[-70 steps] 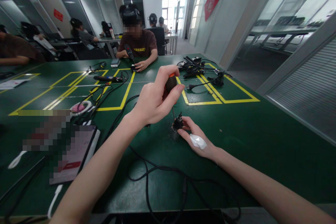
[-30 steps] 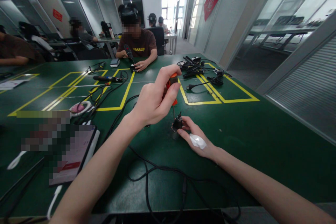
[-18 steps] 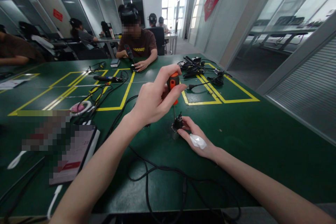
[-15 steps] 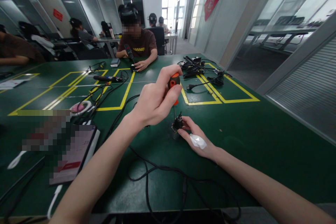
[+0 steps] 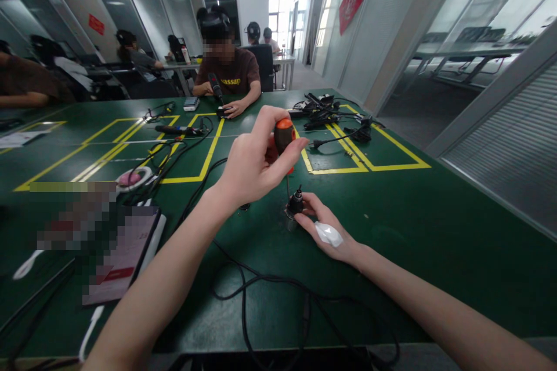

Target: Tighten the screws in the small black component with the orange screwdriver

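My left hand is closed round the orange and black handle of a screwdriver, its thumb stretched out along the side. The thin shaft points down to a small black cone-shaped part with a metal tip on top and a silvery base. Whether the blade sits in a screw there is too small to tell. Low on the table, my right hand pinches that cone-shaped part from the right between thumb and fingers. A white patch covers the back of this hand near the thumb.
Black cables loop across the green table before me. At left lie a tablet-like device and a pink roll. A heap of black cords sits at back right. Opposite, a person works with a tool.
My left hand and the screwdriver handle have shifted slightly left, and the thumb has straightened out to the right. My right hand and the cone-shaped part have stayed in place.
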The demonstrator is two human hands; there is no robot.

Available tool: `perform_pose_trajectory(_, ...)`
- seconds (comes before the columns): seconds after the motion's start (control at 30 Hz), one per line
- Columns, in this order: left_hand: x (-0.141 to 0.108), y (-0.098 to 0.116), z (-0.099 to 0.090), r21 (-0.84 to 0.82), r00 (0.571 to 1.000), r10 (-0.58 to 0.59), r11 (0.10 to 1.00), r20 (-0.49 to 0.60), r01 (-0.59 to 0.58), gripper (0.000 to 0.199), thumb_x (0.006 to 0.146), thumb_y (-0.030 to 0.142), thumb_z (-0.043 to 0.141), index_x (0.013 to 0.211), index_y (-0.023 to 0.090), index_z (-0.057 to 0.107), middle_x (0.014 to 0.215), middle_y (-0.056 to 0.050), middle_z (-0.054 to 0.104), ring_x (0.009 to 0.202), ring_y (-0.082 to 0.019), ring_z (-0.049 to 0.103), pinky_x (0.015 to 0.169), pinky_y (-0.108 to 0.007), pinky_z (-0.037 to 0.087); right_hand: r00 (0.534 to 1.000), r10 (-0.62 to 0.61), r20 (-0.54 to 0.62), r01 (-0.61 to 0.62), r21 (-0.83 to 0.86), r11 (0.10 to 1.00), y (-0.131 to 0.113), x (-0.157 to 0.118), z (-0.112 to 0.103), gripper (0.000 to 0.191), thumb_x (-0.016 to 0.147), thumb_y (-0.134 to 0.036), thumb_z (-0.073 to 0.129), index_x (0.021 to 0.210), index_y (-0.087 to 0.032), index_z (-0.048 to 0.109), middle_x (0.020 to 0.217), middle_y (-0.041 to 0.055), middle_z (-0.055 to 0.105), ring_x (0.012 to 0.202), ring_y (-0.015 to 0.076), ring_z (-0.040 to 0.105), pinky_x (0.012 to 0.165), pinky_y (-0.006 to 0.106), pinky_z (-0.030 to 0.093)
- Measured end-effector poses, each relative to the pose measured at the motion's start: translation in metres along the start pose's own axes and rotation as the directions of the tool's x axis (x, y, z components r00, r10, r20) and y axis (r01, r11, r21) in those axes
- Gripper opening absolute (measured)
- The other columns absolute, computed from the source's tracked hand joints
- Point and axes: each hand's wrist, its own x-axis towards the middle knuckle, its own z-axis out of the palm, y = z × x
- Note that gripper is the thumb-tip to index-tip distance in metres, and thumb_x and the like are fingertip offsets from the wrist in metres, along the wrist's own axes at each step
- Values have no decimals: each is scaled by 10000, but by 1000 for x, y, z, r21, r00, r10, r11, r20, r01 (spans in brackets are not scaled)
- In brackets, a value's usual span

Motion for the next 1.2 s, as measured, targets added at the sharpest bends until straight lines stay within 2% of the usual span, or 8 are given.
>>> perform_pose_trajectory(0.17,1,3,-3,43,1000,10,999,13,-10,217,1006,276,536,1207,206,498,761,47,562,478,-45,455,465,-205,356,1000,-9,-8,9,-10,1000,2,0,0,338,956,-312,589,1284,-235,565,1186,95,741,1081,274,726,1008,495,588)
perform_pose_trajectory(0.27,2,5,-4,48,999,-1,999,49,-1,262,1031,296,510,1280,214,500,788,35,610,466,-47,476,479,-212,370,1000,-3,-3,3,-7,1000,2,0,1,340,955,-312,597,1286,-241,566,1210,96,740,1077,271,729,995,485,598)
perform_pose_trajectory(0.4,1,3,-5,46,999,13,999,51,-16,227,1044,370,500,1201,206,513,689,62,538,484,-65,508,503,-222,373,1000,-10,-3,10,4,1000,0,0,1,332,964,-328,591,1285,-246,572,1227,95,738,1078,270,730,992,482,600)
perform_pose_trajectory(0.57,-1,1,-5,48,996,54,997,76,-58,270,1064,330,386,1285,201,471,785,26,607,545,-87,544,540,-246,403,1000,-1,-5,1,22,1000,1,0,1,340,951,-315,609,1285,-256,586,1185,82,743,1064,270,730,988,486,604)
perform_pose_trajectory(0.67,0,2,-5,79,997,41,996,67,-46,244,1041,301,450,1254,190,489,744,44,594,506,-70,524,510,-229,378,1000,15,-5,-15,9,1000,1,-1,0,345,950,-319,614,1287,-251,585,1176,85,743,1059,275,730,982,489,606)
perform_pose_trajectory(0.87,3,5,-5,15,998,46,999,38,-47,199,1007,338,584,1127,195,516,769,64,541,478,-22,485,484,-179,366,1000,6,-1,-6,8,1000,0,0,0,342,954,-321,598,1285,-239,568,1180,92,743,1068,271,731,987,484,601)
perform_pose_trajectory(1.1,-2,2,-5,-3,994,73,997,78,-73,276,1065,351,380,1263,198,495,840,8,602,569,-82,538,559,-236,448,1000,-7,-16,7,-2,1000,3,0,2,328,952,-318,607,1270,-243,581,1191,87,743,1057,267,732,988,487,599)
perform_pose_trajectory(1.2,-1,3,-5,17,996,46,999,77,-47,277,1052,323,427,1283,191,503,855,5,628,551,-71,532,536,-225,430,1000,-6,-14,6,17,1000,4,0,2,324,950,-318,608,1267,-252,587,1188,80,743,1053,264,730,971,475,604)
